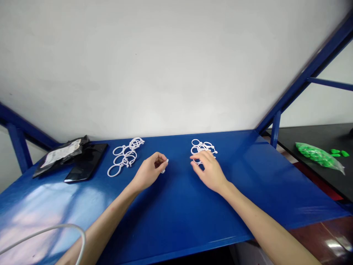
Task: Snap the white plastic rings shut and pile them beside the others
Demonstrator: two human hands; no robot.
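Note:
My left hand (150, 170) is closed in a pinch over the middle of the blue table. Small bits of a white plastic ring (163, 171), which looks like a curtain ring, show at its fingertips; the rest is hidden by the fingers. To the left of that hand lies a loose pile of white curtain rings (121, 156), each with a small eyelet. My right hand (209, 170) has its thumb and fingers apart and covers the near part of a second pile of white rings (196, 149). Whether it touches those rings I cannot tell.
A black plastic mailer with a white label (62, 152) and a dark flat phone-like slab (85, 165) lie at the table's left. A white cable (55, 228) arches over the near left. On a black surface at right sits a bag of green pieces (317, 155). Blue frame bars flank the table (187, 221).

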